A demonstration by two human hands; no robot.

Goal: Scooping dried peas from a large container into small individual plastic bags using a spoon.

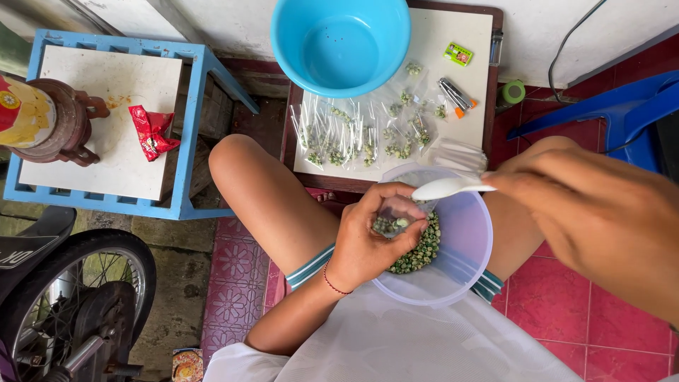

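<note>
My left hand (368, 237) grips a small clear plastic bag (393, 219) partly filled with green peas, holding it over a clear plastic bowl (470, 233) on my lap. Green peas (421, 251) lie heaped in the bowl. My right hand (594, 212) holds a white plastic spoon (445, 188) with its scoop at the mouth of the bag. On a low board (467, 106) in front of my knees lie several filled small bags of peas (353, 138).
A blue basin (339, 46) stands at the board's far edge, with a lighter (456, 97), a small green box (458, 53) and a stack of unfilled bags (458, 152). A blue stool (191, 127) with a red packet (152, 132) stands left. A motorbike wheel (78, 297) is at lower left.
</note>
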